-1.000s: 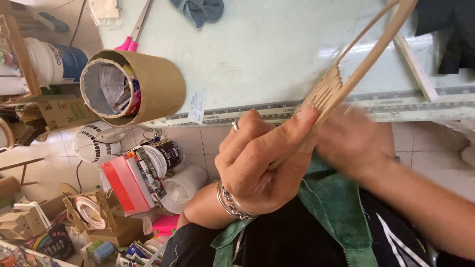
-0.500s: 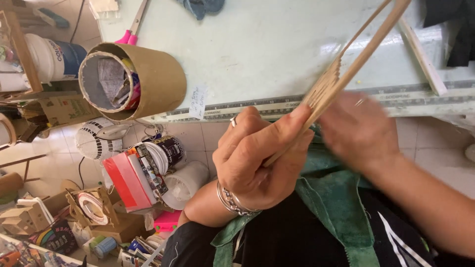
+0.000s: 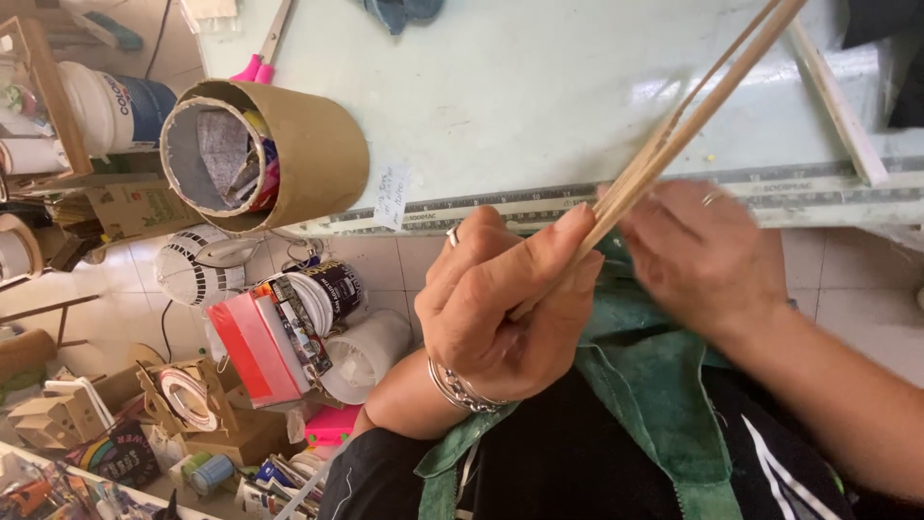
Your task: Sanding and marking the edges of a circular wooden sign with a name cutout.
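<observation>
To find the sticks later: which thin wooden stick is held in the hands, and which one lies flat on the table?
The bundle of sticks rising diagonally is gripped by the left hand; the single strip lies flat, untouched.

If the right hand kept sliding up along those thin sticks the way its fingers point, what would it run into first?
Probably the metal ruler at the edge of the pale green table, just past the right hand on the sticks. Depth is hard to judge; the hand may pass above it.

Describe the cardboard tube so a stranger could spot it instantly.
Start at the pale green table and go to its near left corner. There stands the wide brown cardboard tube, stuffed with scraps. Unlike the white buckets on the floor beyond, it is plain brown.
</observation>
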